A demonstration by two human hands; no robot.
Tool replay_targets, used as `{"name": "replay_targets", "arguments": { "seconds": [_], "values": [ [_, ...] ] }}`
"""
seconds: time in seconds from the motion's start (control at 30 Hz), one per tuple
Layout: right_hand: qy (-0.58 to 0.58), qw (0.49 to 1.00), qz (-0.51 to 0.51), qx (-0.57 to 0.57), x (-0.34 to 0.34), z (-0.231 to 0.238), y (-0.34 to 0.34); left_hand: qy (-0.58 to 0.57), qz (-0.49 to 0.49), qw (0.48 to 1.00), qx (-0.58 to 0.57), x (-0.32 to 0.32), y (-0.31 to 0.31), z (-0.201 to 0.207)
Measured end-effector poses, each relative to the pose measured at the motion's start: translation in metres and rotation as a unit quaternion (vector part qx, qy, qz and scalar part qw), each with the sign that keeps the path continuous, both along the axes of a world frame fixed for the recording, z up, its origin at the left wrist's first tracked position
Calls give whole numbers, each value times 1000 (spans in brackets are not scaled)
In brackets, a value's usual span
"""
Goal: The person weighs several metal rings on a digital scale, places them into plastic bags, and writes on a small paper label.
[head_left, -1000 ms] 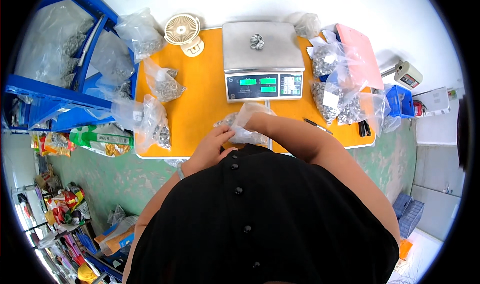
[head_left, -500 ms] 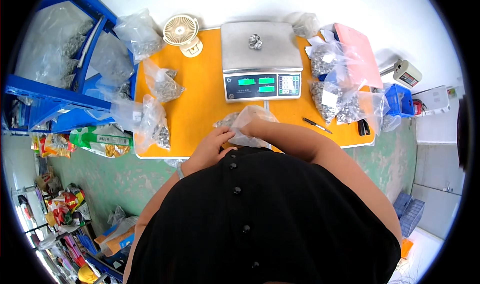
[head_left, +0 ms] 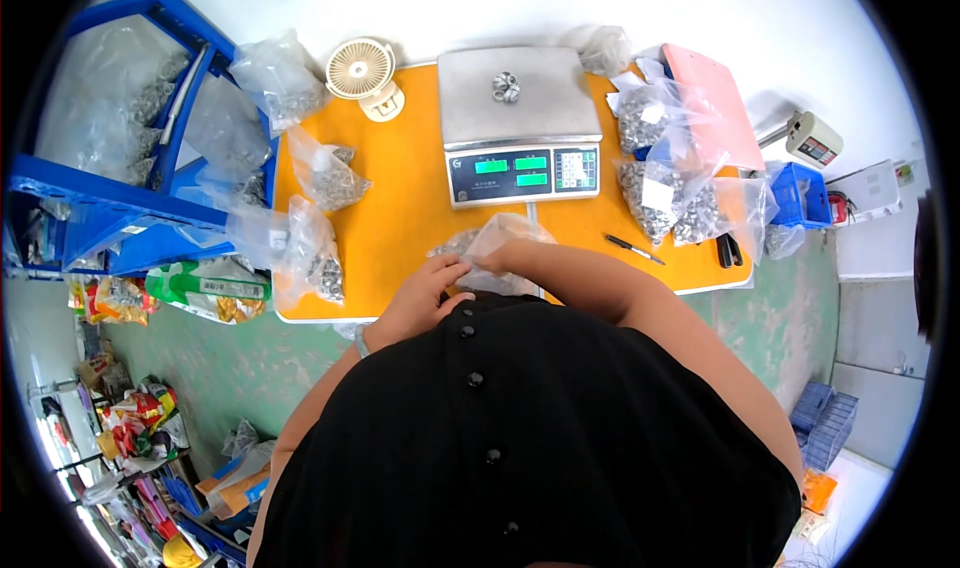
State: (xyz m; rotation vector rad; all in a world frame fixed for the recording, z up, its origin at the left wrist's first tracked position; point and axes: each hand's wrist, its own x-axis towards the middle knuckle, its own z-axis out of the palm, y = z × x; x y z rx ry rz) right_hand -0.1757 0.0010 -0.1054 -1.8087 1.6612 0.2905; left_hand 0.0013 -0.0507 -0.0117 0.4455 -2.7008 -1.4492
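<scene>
A see-through plastic bag (head_left: pixel 512 230) with small shiny metal pieces in it lies at the table's front edge, close against my body. My left hand (head_left: pixel 428 296) holds the bag's near left side, its fingers bent at the plastic. My right hand (head_left: pixel 494 258) reaches into the bag's mouth, where plastic covers the fingers; whether they grip anything is hidden. Beyond the hands stands a digital scale (head_left: pixel 522 178) with lit green displays. A small cluster of ring-like metal pieces (head_left: pixel 506 88) rests on its steel pan.
Bags of metal parts (head_left: pixel 330 180) sit at the table's left, beside a blue rack (head_left: pixel 120 204). A cream fan (head_left: pixel 362 72) stands at the back. More filled bags (head_left: pixel 655 203), a pen (head_left: pixel 634 249), a black stapler (head_left: pixel 729 252) and a pink folder (head_left: pixel 712 108) are on the right.
The view has shifted slightly, so the table sits a little lower in it. Both hands stay at the bag, with the right one still in its mouth.
</scene>
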Motion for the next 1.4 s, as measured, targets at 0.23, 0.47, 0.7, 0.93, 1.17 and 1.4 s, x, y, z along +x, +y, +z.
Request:
{"name": "replay_targets", "arguments": {
  "seconds": [0.23, 0.47, 0.7, 0.93, 1.17, 1.4],
  "values": [
    [2, 1000, -4, 7, 0, -2, 1, 22, 16, 999, -19, 1, 4, 15],
    [-3, 1000, -9, 7, 2, -1, 2, 38, 16, 998, -37, 2, 3, 17],
    [-2, 1000, -12, 11, 3, -4, 3, 35, 14, 998, -51, 3, 0, 17],
    [-22, 999, -27, 3, 3, -7, -3, 43, 8, 998, -53, 3, -7, 23],
    [-113, 982, -144, -40, -24, 7, 7, 36, 71, 992, 101, 3, -11, 22],
    [-324, 899, -247, -162, -42, 129, 44, 75, 175, 770, 609, -23, -18, 40]
  ]
}}
